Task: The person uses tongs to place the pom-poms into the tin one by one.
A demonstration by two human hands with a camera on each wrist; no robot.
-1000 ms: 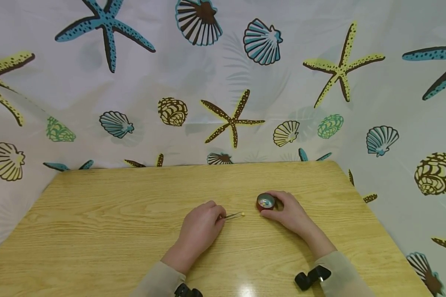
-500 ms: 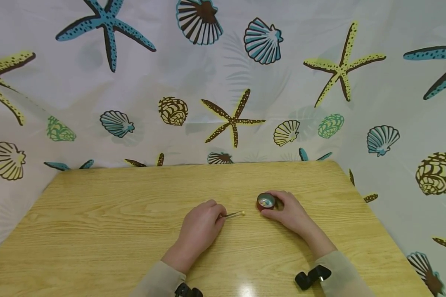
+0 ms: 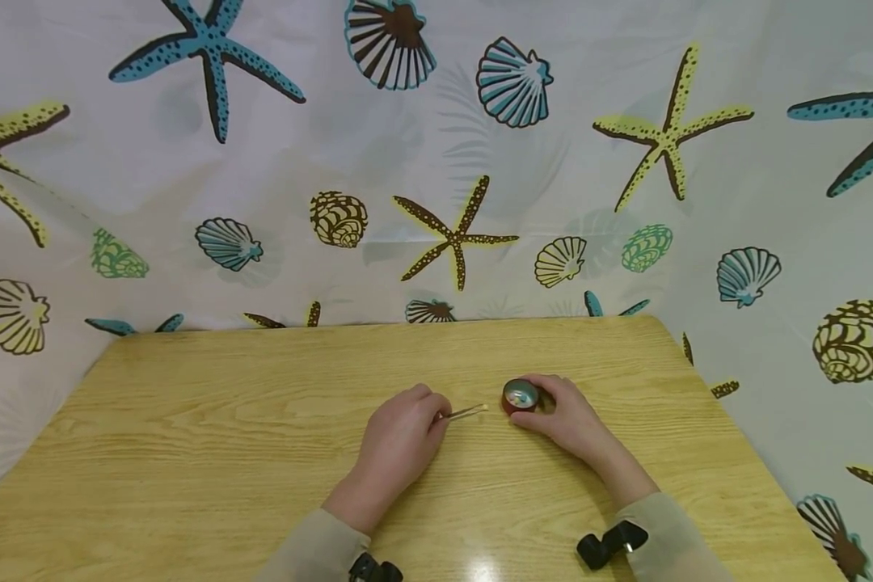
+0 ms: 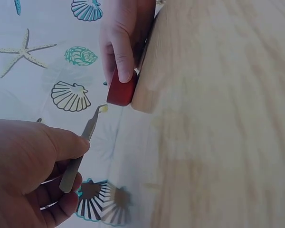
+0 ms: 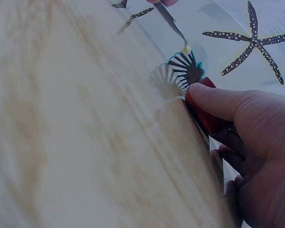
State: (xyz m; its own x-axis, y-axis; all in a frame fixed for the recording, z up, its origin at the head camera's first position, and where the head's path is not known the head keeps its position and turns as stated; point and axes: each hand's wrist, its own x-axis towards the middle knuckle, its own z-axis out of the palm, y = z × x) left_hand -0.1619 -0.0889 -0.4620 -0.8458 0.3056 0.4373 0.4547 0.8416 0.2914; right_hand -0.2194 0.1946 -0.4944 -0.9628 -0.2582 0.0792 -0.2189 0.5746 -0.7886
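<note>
The left hand (image 3: 400, 440) is pinching a pair of slim metal tweezers (image 3: 464, 413), fingers curled tight round the handle, and the tips are gripping a tiny pale yellow bead (image 3: 485, 407). The tweezers are pointing out toward two o'clock from that hand, the bead hovering just beside the small red container (image 3: 520, 397) and not touching it. In the left wrist view the thumb and fingers (image 4: 61, 147) are wrapping the tweezers (image 4: 80, 152), and the bead (image 4: 103, 108) is sitting at the tips, just at seven o'clock of the red container (image 4: 121, 90).

The right hand (image 3: 567, 420) is holding the container, fingers curled round its far side and thumb lying along its near side, steadying it on the wooden table (image 3: 225, 420). The container is standing at about one o'clock from the table's middle, and small coloured bits are showing inside it. From the right wrist view the thumb (image 5: 218, 102) is pressing against the red wall (image 5: 204, 116), with the bead (image 5: 185, 49) hanging at eleven o'clock above it.

Behind the table, a curtain (image 3: 480, 162) printed with starfish and shells is filling the backdrop from nine o'clock round to three.
</note>
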